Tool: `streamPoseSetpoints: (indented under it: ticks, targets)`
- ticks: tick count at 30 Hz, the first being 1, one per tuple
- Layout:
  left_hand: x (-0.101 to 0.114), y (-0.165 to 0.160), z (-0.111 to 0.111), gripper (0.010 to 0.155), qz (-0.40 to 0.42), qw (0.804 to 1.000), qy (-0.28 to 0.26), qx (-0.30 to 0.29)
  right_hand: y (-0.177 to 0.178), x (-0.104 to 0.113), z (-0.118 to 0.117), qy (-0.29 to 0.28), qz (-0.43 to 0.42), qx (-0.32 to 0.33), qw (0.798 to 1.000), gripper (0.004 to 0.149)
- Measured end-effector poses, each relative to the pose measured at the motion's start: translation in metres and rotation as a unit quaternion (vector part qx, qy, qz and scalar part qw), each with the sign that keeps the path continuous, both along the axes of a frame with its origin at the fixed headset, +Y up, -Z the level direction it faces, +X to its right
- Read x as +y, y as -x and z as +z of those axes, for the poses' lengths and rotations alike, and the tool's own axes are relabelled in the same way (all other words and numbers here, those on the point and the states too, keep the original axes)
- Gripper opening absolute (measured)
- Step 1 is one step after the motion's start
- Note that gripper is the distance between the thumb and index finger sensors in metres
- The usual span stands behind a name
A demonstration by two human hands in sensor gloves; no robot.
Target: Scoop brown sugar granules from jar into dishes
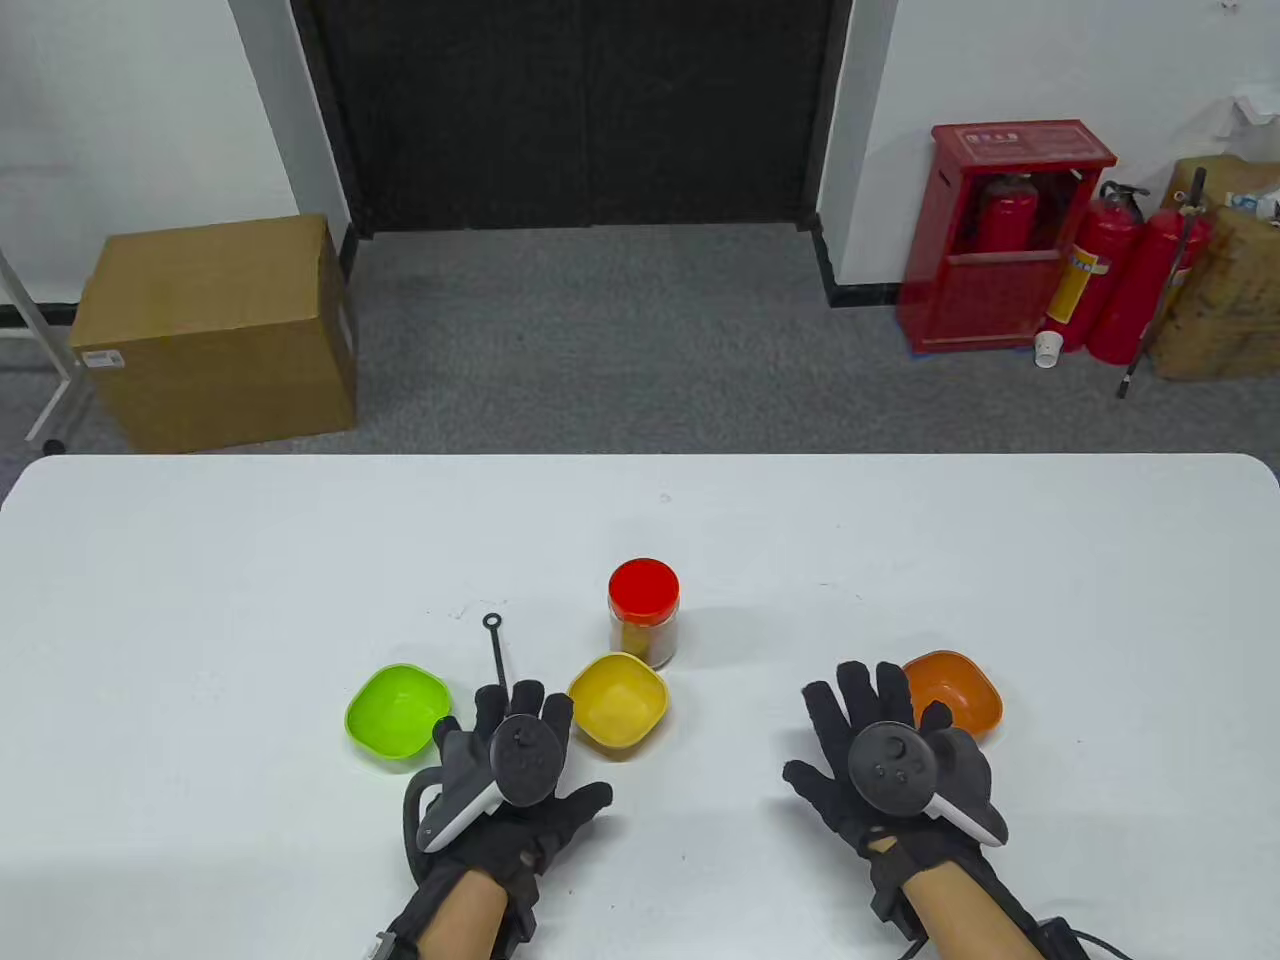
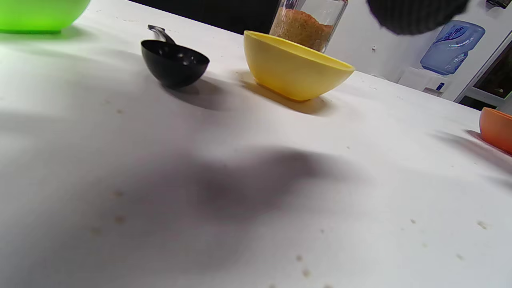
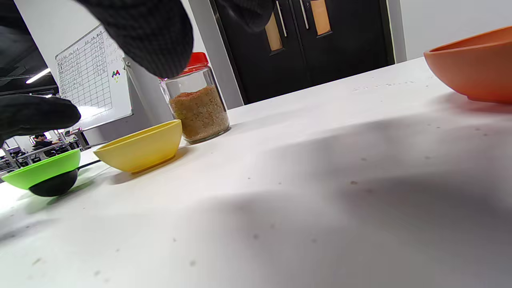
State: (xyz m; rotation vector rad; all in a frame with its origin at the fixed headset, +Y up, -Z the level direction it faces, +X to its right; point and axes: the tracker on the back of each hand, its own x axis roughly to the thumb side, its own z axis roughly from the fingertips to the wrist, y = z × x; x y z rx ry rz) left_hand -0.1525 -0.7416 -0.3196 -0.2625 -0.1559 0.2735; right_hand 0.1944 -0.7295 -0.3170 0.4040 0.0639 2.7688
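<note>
A glass jar (image 1: 645, 615) of brown sugar with a red lid stands mid-table; it also shows in the left wrist view (image 2: 306, 24) and the right wrist view (image 3: 197, 108). A yellow dish (image 1: 618, 703) sits just in front of it, a green dish (image 1: 397, 712) to the left, an orange dish (image 1: 955, 690) to the right. A black scoop (image 2: 175, 64) lies between the green and yellow dishes, its handle (image 1: 494, 645) pointing away. My left hand (image 1: 515, 735) is open, flat above the scoop's bowl. My right hand (image 1: 870, 725) is open, beside the orange dish. Both hold nothing.
The white table (image 1: 900, 560) stretches wide behind the jar. Small brown specks dot the table near my left hand (image 2: 304, 264). Beyond the table edge are a cardboard box (image 1: 215, 330) and red fire extinguishers (image 1: 1090, 270) on the floor.
</note>
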Motion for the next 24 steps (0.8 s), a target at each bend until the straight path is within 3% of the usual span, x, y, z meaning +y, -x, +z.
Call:
streamPoseSetpoints:
  ticks: [24]
  targets:
    - [0.0004, 0.0069, 0.0015, 0.095, 0.024, 1.0, -0.003, 0.011, 0.0064, -0.0058, -0.0028, 0.008, -0.017, 0.005, 1.0, 0.078]
